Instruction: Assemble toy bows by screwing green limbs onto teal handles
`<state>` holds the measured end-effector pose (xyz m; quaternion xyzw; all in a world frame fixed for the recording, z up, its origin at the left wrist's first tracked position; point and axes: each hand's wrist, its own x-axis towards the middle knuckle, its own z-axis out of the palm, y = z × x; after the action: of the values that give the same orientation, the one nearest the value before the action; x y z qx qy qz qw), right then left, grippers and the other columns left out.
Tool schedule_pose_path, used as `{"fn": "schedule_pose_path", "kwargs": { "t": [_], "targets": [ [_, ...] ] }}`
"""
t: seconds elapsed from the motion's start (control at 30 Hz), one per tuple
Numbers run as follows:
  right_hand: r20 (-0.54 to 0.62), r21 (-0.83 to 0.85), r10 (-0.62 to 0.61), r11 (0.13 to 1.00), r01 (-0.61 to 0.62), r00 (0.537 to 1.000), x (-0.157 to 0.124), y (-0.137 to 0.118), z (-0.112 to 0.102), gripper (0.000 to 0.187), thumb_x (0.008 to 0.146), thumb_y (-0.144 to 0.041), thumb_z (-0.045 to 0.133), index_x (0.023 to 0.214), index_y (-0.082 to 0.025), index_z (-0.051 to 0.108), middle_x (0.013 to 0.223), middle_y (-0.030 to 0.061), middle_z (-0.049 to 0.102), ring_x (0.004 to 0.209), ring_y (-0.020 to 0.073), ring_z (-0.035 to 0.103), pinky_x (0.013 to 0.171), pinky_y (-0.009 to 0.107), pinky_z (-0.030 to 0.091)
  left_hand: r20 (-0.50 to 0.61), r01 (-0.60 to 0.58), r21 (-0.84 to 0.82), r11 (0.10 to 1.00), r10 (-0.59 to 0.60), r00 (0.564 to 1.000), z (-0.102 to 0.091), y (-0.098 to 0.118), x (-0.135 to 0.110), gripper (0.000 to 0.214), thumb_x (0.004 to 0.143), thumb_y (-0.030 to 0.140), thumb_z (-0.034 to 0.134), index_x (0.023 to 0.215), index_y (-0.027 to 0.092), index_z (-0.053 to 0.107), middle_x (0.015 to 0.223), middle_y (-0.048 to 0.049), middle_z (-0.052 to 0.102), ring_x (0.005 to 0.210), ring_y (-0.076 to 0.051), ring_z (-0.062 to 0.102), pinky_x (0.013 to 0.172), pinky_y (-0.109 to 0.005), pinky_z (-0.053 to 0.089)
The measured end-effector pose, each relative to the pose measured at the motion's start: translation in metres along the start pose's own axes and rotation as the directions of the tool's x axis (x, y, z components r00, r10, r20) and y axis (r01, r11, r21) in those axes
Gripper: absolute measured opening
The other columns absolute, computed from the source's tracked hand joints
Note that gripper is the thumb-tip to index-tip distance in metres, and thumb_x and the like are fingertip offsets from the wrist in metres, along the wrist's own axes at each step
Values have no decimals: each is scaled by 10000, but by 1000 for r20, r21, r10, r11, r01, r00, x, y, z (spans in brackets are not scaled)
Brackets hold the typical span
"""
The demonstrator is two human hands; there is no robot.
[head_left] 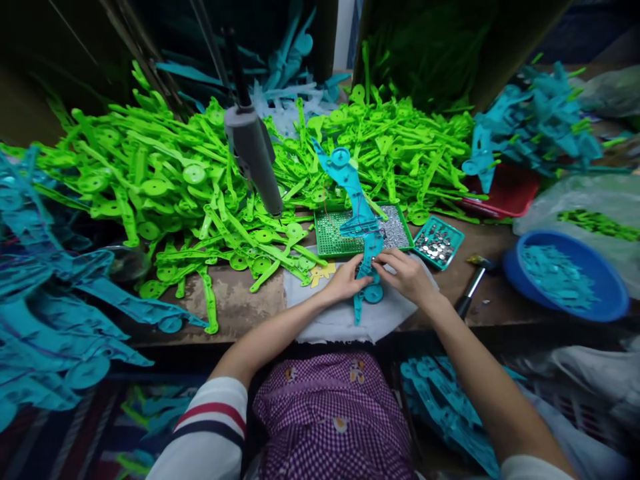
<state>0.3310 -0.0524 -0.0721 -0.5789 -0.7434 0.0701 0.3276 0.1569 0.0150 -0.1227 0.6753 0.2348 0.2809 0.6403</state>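
Left hand [344, 279] gripped the blue part [359, 208], right hand [405, 272] touched it, grip unclear; it looked light, stiff, best held by edges.

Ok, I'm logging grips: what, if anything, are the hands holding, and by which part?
The left hand holds the blue plastic piece by its lower section; the right hand is at its opposite edge, exact grip unclear.

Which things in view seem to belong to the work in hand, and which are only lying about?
Probably in the work:
long turquoise plastic part, held in the left hand, touched by the right hand;
grey cloth beneath;
green perforated plastic tray;
small teal plastic tray.

Probably only lying about:
black-handled metal hammer;
round blue plastic bowl;
red plastic tray.
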Motion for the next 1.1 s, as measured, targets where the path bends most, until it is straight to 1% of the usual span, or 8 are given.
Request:
{"fn": "schedule_pose_path", "kwargs": {
  "t": [0.2, 0.37, 0.47, 0.53, 0.67, 0.87, 0.97, 1.1],
  "targets": [
    [-119, -145, 169, 972, -185, 978, -31, -22, 26, 345, 984, -273, 465, 1224, -242, 711, 1227, 116, 710, 974, 247, 725, 851, 394, 608, -21, 43, 45, 998, -42, 999, 2, -4, -1, 519, 806, 266, 699, 1295, 163, 559, 1026, -63, 702, 860, -209, 644, 831, -424, 561],
    [-204, -10, 250, 966, -257, 947, -47, -46, 35, 421, 987, -286, 464, 1382, -284, 610, 1346, 108, 634, 1209, 257, 640, 1003, 445, 567, -41, 11, -1, 1000, -12, 999, 1, 0, 0, 488, 807, 327, 718, 1242, 153, 583, 1067, -83, 701, 904, -214, 647, 850, -414, 558],
    [-440, 212, 438, 899, -384, 784, -47, -50, 32, 407, 953, -381, 551, 1333, -258, 632, 1328, 131, 616, 1235, 266, 613, 1038, 489, 535, -5, 3, -42, 999, -3, 1000, 0, 3, -1, 523, 793, 354, 745, 1242, 141, 580, 1144, -118, 691, 988, -243, 652, 897, -443, 551],
    [-425, 440, 624, 776, -453, 656, -44, -48, 33, 448, 936, -465, 562, 1302, -218, 632, 1261, 151, 646, 1114, 263, 667, 943, 482, 577, 10, -10, -53, 999, 11, 1000, 0, 5, -2, 552, 797, 389, 751, 1258, 145, 570, 1179, -133, 681, 1020, -255, 652, 909, -453, 547],
    [-137, 648, 730, 577, -497, 669, -37, -46, 41, 506, 835, -567, 655, 1177, -194, 669, 1086, 119, 719, 933, 240, 696, 829, 428, 600, 27, -82, -13, 997, 82, 996, 2, 10, -7, 546, 830, 449, 722, 1269, 165, 564, 1230, -132, 660, 1081, -259, 638, 943, -438, 530],
    [-327, 624, 715, 655, -427, 618, -31, -59, 46, 350, 814, -476, 685, 1023, -197, 705, 1071, 96, 707, 1001, 228, 663, 915, 419, 554, 66, -137, 113, 984, 130, 989, 5, 18, -13, 515, 883, 459, 665, 1295, 168, 557, 1188, -116, 662, 1033, -244, 638, 932, -426, 526],
    [-325, 673, 787, 583, -456, 525, -43, -64, 39, 334, 747, -450, 727, 954, -188, 715, 942, 76, 735, 863, 224, 685, 841, 415, 571, 190, -205, 103, 973, 183, 965, 2, 23, -16, 547, 875, 500, 675, 1307, 181, 569, 1207, -117, 655, 1073, -260, 628, 946, -435, 522],
    [-314, 754, 902, 426, -500, 295, -90, -67, 10, 338, 595, -404, 809, 854, -199, 737, 799, 38, 741, 679, 208, 677, 649, 359, 571, 371, -296, 217, 930, 202, 906, -5, 25, -15, 491, 890, 496, 664, 1300, 231, 610, 1257, -124, 627, 1114, -251, 617, 961, -418, 515]
  ]
}}
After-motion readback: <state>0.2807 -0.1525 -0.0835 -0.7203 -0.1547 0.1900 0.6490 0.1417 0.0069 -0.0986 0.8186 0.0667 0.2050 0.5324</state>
